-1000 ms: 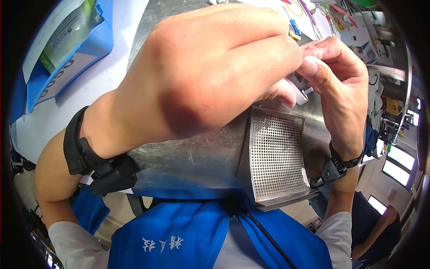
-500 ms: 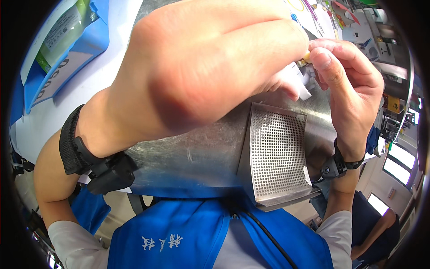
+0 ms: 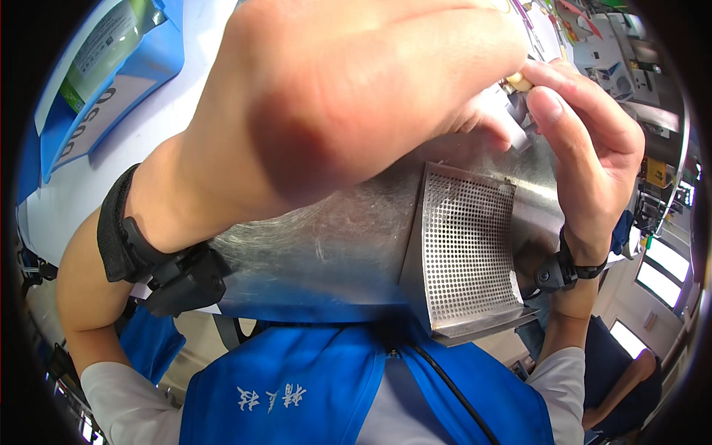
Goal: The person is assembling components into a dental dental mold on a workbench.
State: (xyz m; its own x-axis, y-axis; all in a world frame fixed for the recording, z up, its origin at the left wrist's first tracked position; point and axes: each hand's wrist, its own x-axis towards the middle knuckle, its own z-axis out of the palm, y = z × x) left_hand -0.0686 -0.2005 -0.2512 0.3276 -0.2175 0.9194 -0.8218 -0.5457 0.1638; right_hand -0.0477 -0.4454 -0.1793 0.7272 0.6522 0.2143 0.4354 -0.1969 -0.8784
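Observation:
My left hand [image 3: 356, 104] reaches across the upper middle, its back toward me and its fingers bent. A white piece [image 3: 512, 115], only partly seen, shows beside its thumb; what its fingers grip is mostly hidden. At the upper right, my right hand [image 3: 593, 141] brings its thumb and forefinger to a small pale-yellow piece [image 3: 521, 82] between the two hands. Below them, a curved perforated metal tray [image 3: 471, 252] rests on a shiny metal surface [image 3: 311, 259].
A blue bin [image 3: 141, 89] with a clear-and-green package [image 3: 104, 52] stands at the upper left on a white tabletop [image 3: 137, 144]. Tools and equipment [image 3: 623, 81] crowd the upper right. Another person's arm [image 3: 623, 386] shows at the lower right.
Both hands have shifted slightly to the right. More of the pale-yellow piece shows now, and my right thumb has moved a little down from the forefinger.

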